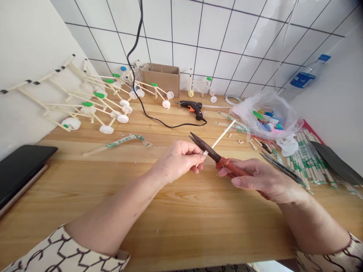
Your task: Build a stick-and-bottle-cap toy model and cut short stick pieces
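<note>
Both hands work on the bench (181, 226) in front of the glue gun (192, 109). The left hand (178, 160) is closed, its fingers pinching a wooden stick (222, 134) near the stick's lower end. The right hand (262, 180) is closed around the red handles of the scissors (224, 163). Their dark blades cross the stick close to the left hand's fingers; whether they touch it cannot be told.

Left of the glue gun stand stick models (104, 102) with bottle-cap wheels, and farther left lies a phone (19, 170). Behind it sits a cardboard box (161, 79). To its right lie a plastic bag (266, 117) of bottle caps, a bundle of sticks (309, 162), and second scissors (283, 170).
</note>
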Available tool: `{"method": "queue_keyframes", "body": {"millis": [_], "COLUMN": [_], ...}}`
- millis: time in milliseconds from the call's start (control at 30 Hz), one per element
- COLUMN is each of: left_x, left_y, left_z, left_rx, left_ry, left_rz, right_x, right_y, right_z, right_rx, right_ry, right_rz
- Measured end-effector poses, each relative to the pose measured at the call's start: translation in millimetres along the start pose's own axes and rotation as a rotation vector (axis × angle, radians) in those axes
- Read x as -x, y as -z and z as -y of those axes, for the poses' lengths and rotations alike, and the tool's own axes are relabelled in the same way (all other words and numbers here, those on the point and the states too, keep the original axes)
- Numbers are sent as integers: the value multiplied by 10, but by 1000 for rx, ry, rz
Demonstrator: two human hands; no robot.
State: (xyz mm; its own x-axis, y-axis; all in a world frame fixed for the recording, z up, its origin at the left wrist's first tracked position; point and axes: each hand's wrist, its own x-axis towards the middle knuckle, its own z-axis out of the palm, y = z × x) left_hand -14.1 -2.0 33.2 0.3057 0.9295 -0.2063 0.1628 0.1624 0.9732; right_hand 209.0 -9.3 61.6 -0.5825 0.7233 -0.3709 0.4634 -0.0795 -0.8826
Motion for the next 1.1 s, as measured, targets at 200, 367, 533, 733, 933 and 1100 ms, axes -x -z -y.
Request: {"method": "queue_keyframes", "body": {"millis": [200, 367, 533, 733, 933, 1100], "left_x": [-7, -25, -34, -36, -33, -32], "left_y": [-4, -3, 0, -4, -7, -5], "left_z": [-25, -29, -34, -29, -47, -52], "left_rx": [58, 56, 75, 91, 102, 129], "left_ry": [37, 39, 37, 38, 49, 59], "left_rz": [1, -3, 13, 18, 14, 20], "right_x": [-11, -29, -32, -40, -41, -34], "right_y": [-31, -27, -12, 19, 50, 53], "right_z": [-13, -16, -10, -28, -62, -58], "right_rx": [38, 27, -3, -28, -67, -137], "right_ry": [14, 0, -1, -39, -62, -67], "right_rz": [-22, -22, -12, -3, 4, 12]}}
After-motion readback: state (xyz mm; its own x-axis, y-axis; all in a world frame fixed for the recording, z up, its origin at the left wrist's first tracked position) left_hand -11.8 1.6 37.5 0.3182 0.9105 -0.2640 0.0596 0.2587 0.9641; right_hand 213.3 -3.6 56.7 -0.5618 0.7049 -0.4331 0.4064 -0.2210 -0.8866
